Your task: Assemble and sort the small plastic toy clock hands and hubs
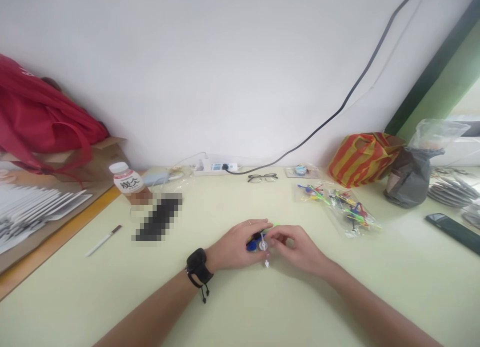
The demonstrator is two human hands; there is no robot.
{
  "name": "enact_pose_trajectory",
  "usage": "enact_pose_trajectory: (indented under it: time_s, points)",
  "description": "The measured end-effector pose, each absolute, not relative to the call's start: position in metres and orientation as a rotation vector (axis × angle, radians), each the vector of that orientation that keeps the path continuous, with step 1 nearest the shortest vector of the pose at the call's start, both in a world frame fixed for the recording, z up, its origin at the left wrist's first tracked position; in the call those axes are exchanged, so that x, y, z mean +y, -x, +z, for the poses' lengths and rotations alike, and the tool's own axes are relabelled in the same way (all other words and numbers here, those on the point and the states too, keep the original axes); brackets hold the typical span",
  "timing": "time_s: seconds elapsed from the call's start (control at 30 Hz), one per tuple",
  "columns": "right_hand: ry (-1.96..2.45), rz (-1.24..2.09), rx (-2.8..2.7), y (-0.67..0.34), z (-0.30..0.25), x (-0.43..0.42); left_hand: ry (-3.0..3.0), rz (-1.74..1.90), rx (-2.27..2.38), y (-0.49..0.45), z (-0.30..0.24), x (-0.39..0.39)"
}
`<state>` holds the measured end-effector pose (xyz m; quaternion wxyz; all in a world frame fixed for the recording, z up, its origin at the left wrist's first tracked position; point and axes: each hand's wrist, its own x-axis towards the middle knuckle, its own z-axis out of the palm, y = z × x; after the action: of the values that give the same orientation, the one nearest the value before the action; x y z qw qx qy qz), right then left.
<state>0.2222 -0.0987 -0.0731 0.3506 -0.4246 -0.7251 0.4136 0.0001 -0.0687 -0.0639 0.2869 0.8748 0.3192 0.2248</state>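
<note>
My left hand (238,245) curls round a small cluster of plastic parts on the table, with a ring on one finger. Blue parts (251,246) and a black one show between its thumb and fingers. At the cluster's right side is a white plastic piece (263,245) with a round hub and an arrow-shaped end pointing toward me. My right hand (296,246) has its thumb and forefinger closed at the edge of this white piece. A bit of bright green shows behind the fingertips. The fingers partly hide the cluster.
Bags of coloured plastic parts (352,212) lie at right, near eyeglasses (262,177) and a power strip (215,168). A drink bottle (129,182), a pen (104,240) and a pixelated dark patch are at left. A striped bag (362,157) and a phone (455,233) are farther right.
</note>
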Motion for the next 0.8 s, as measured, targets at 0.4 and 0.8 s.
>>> enact_pose_trajectory:
  time_s: [0.4,0.8]
  points:
    - [1.189,0.639,-1.862,-0.237,-0.075,-0.083,-2.627,0.581,0.939,-0.003,-0.069,-0.064]
    - [1.819,0.053,-1.69,-0.352,-0.08,0.051,-2.745,0.608,1.099,-0.014,-0.052,-0.072]
